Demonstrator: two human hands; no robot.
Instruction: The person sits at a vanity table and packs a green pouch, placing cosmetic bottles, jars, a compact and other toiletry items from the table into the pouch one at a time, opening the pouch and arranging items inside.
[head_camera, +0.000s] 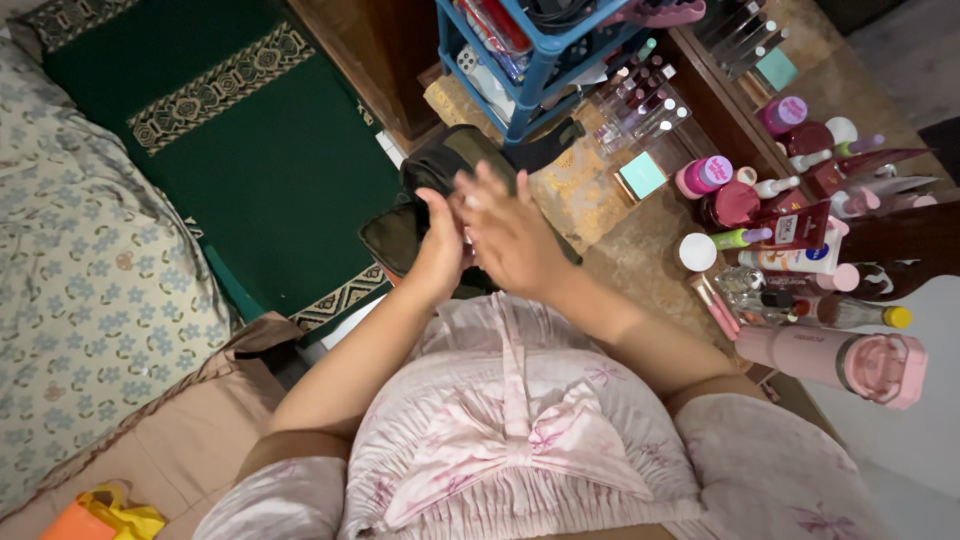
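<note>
The two hands meet in front of the person's chest, above a dark bag. The left hand is held upright, palm turned toward the right hand; whether its grip is closed on anything cannot be told, since the right hand covers it. The right hand lies over it with fingers spread and slightly blurred, palm pressed toward the left palm. No object is visible between them.

Directly beneath the hands sits the dark bag, black and olive, soft and crumpled, with a black strap running toward the blue rack. It rests on the floor at the edge of the bench.

To the right, the bench has a mottled brown surface crowded with toiletries: a pink-capped jar, a white tube, a small teal box, a clear holder of lip sticks, and a pink water bottle lying on its side near the front edge. The blue rack stands behind the bag, loaded with small items.

To the left lie a green prayer rug with patterned borders and a bed with a floral sheet. The person wears a pink ruched top with a bow.
</note>
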